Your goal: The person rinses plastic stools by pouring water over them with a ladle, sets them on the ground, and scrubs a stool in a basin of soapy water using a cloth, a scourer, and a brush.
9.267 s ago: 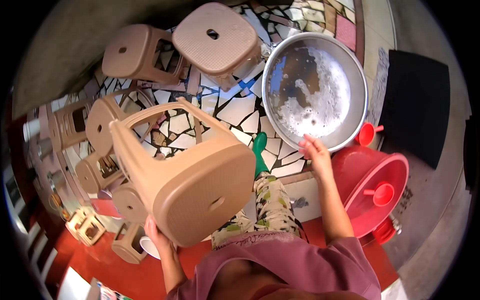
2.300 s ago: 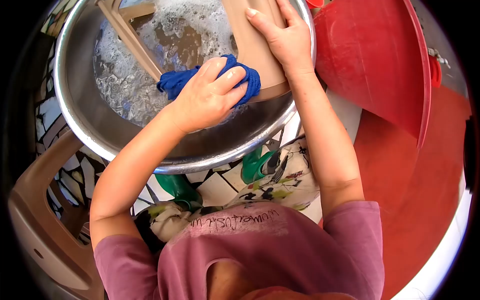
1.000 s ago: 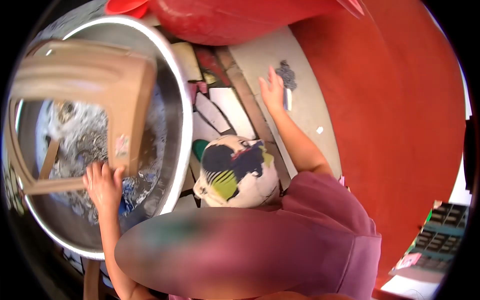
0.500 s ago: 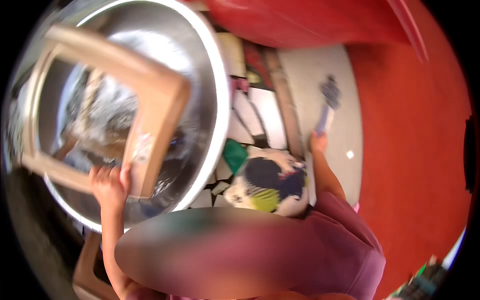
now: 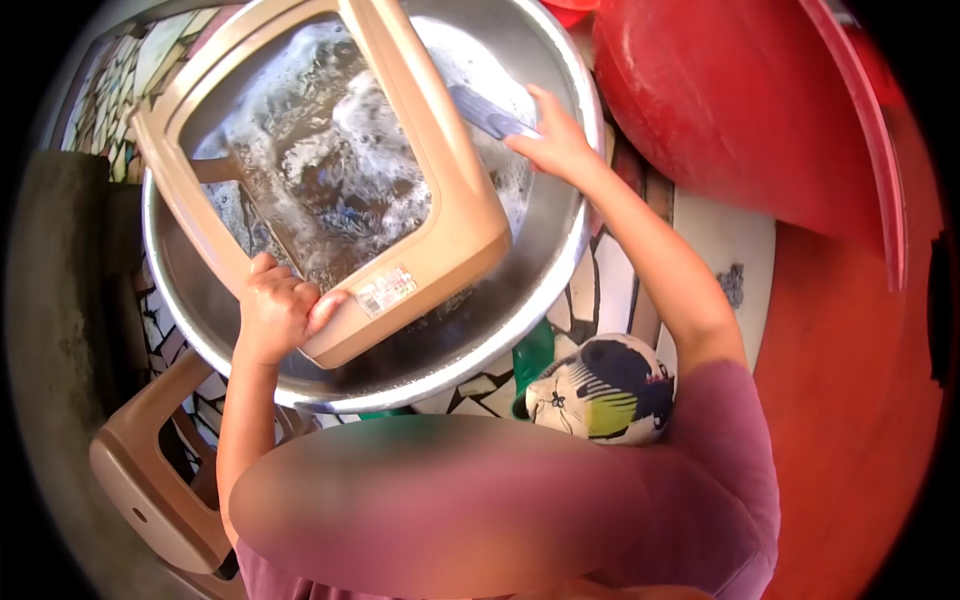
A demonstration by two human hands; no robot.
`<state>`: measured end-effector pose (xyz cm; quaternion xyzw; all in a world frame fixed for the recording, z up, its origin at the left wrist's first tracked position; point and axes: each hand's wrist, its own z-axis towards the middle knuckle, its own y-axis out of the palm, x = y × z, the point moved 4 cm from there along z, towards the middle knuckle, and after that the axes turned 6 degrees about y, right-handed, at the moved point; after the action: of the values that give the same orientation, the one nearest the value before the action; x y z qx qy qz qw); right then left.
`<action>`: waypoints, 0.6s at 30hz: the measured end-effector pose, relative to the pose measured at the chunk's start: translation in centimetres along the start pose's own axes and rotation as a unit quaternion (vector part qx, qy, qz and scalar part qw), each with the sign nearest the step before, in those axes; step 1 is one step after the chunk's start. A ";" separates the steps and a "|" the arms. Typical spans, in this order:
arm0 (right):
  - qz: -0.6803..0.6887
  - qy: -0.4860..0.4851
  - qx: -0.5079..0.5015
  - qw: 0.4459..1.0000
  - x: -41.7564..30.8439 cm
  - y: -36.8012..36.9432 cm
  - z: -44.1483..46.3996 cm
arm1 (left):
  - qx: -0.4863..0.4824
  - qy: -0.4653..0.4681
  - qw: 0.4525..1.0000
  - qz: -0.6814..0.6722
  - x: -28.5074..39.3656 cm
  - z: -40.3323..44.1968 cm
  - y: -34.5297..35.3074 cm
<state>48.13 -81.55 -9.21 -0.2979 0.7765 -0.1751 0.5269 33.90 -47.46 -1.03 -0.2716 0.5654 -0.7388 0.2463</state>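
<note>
A beige plastic stool (image 5: 462,190) is held tilted over a large round metal basin (image 5: 190,300) of soapy water, with a small label on its lower corner. My left hand (image 5: 275,310) is closed round the stool's near leg end. Over the basin's right side, my right hand (image 5: 552,138) grips a flat grey-blue tool (image 5: 490,112), perhaps a brush or scraper, its far end close to the stool's right side. What the tool's underside looks like is hidden.
Another beige stool (image 5: 150,480) lies on its side at the lower left. A large red tub (image 5: 740,110) leans at the upper right, beside a red floor (image 5: 840,400). A pale ledge (image 5: 735,240) bears a dark grey scrap. Broken-tile flooring (image 5: 610,280) surrounds the basin.
My right hand has picked the grey-blue tool up from the pale ledge and brought it over the basin. My left hand keeps its hold on the stool. The view has turned towards the basin.
</note>
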 end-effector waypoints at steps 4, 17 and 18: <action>-0.140 0.016 0.051 0.989 0.0 6.6 10.5 | 0.013 0.009 1.000 -0.009 -1.3 -1.2 0.4; -0.279 0.004 0.000 0.960 8.8 13.8 14.0 | 0.034 0.015 0.996 -0.080 -1.1 0.3 0.3; -0.255 0.001 0.009 0.967 8.5 13.2 14.1 | 0.040 0.007 0.996 -0.076 -1.3 0.2 0.2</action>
<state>55.17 -76.38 -28.39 -0.4815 0.6735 -0.3112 0.4665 34.99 -46.83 -1.33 -0.2988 0.5151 -0.7790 0.1963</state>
